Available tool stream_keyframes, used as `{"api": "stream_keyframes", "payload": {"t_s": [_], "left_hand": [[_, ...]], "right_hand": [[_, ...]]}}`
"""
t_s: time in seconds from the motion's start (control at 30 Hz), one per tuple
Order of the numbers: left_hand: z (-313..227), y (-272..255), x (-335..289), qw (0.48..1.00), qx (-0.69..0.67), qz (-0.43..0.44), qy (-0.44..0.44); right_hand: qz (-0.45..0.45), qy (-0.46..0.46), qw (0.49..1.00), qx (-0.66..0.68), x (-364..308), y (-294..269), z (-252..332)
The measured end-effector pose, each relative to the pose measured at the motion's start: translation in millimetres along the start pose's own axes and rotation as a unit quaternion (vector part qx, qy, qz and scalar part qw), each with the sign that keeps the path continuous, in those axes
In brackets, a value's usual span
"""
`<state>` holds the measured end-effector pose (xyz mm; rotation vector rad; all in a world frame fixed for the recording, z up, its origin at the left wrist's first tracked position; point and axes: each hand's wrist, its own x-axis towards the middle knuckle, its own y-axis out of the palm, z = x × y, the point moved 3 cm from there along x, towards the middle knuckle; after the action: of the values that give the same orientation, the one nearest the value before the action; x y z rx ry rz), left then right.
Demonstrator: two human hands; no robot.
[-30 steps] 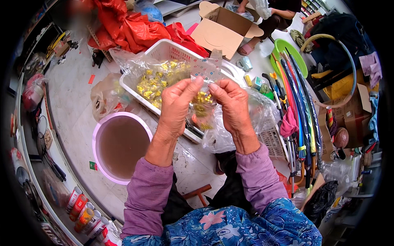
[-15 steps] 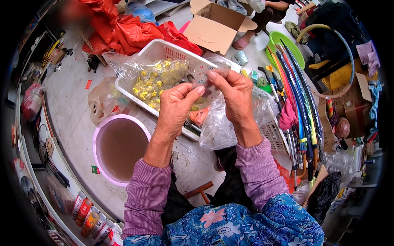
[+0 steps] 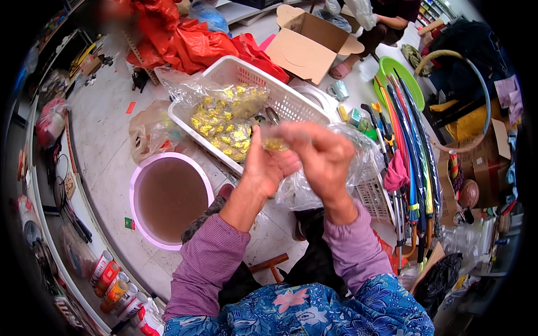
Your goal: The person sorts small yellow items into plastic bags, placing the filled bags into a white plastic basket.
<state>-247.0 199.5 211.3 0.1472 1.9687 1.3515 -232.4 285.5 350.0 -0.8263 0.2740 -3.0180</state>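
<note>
My left hand (image 3: 263,168) is open, palm turned up, with its thumb raised and fingers stretched toward the right hand. My right hand (image 3: 328,159) has its thumb and index finger curled together close above the left palm. Motion smears its fingertips, and what they pinch cannot be made out. A small yellowish patch shows between the hands; whether it is held or lies behind them is unclear. Beyond them stands a white plastic basket (image 3: 297,101), holding a large clear bag with many small yellow pieces (image 3: 218,120). A crumpled clear plastic bag (image 3: 297,190) lies beneath my right wrist.
A lilac-rimmed tub of murky water (image 3: 174,196) stands at the left. Umbrellas (image 3: 412,157) lean at the right, beside a green basin (image 3: 417,98). An open cardboard box (image 3: 297,53), red plastic sheeting (image 3: 185,50) and another person's hand (image 3: 386,23) are farther back.
My hands have come out of their shared two-handed pinch on a clear printed plastic piece. The left has turned palm up and opened; the right has moved lower. The view has shifted slightly.
</note>
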Motion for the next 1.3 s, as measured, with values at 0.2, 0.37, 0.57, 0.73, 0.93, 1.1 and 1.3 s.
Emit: {"api": "stream_keyframes", "payload": {"t_s": [0.2, 0.37, 0.57, 0.73, 0.93, 1.1, 1.3], "left_hand": [[-55, 20, -6, 0.987, -0.031, 0.126, 0.097], [-62, 38, -23, 0.967, -0.009, 0.156, 0.202], [-78, 32, -27, 0.97, -0.01, 0.096, 0.224], [-109, 25, -38, 0.943, 0.098, 0.05, 0.313], [-119, 16, -41, 0.932, 0.049, 0.023, 0.359], [-117, 19, -46, 0.934, 0.032, 0.1, 0.341], [-89, 37, -41, 0.938, 0.12, 0.162, 0.281]], "right_hand": [[0.238, -0.21, 0.945, 0.073, -31, 13, 34], [0.287, -0.146, 0.938, 0.125, -31, 7, 37], [0.319, -0.178, 0.925, 0.101, -30, 4, 35], [0.36, -0.203, 0.91, 0.033, -40, 7, 27], [0.377, -0.184, 0.907, 0.037, -33, 8, 23], [0.353, -0.103, 0.925, 0.097, -23, 1, 21], [0.272, -0.026, 0.958, 0.082, -13, -2, 15]]}}
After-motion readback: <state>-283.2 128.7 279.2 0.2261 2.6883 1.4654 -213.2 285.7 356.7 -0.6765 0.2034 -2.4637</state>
